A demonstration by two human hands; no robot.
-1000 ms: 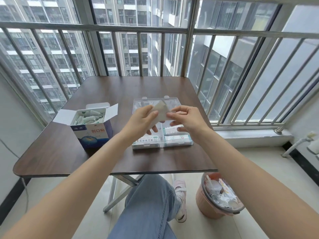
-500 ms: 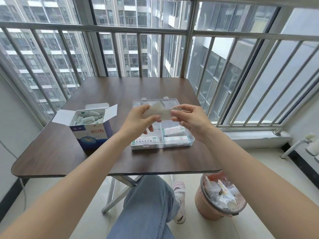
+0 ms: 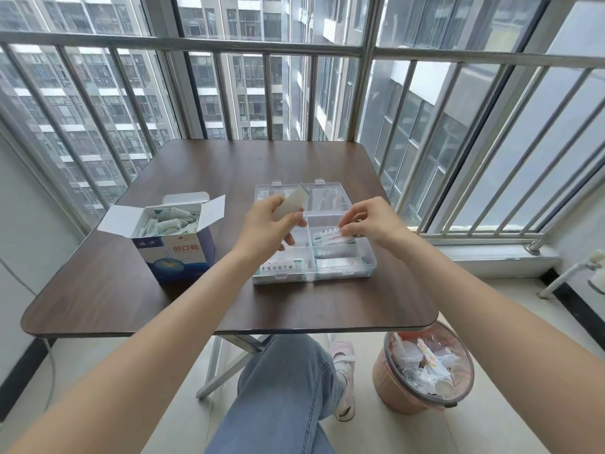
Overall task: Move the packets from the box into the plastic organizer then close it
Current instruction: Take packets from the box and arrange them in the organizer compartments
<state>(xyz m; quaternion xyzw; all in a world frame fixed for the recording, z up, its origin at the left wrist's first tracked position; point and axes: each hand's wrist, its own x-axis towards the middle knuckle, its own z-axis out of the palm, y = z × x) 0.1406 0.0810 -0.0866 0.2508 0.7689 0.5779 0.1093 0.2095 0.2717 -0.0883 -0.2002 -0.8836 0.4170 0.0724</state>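
A clear plastic organizer (image 3: 366, 268) lies open in the middle of the brown table, its lid (image 3: 324, 194) folded back flat. Packets lie in its near and right compartments. My left hand (image 3: 265, 224) holds a stack of white packets (image 3: 293, 204) above the organizer's left side. My right hand (image 3: 370, 221) pinches a single packet (image 3: 330, 239) with red print at the middle right compartment. The blue and white cardboard box (image 3: 173, 253) stands open to the left, with several white and green packets (image 3: 168, 221) inside.
The brown table (image 3: 108, 290) has rounded corners and metal railings (image 3: 458, 178) behind and to its right. A pink waste bin (image 3: 422, 368) full of wrappers stands on the floor under the table's near right corner. My crossed legs in jeans (image 3: 284, 388) reach under the table.
My hands have parted: the right hand has drawn one packet off the stack and lowered it to the middle right compartment. The left hand keeps the stack, tilted more upright.
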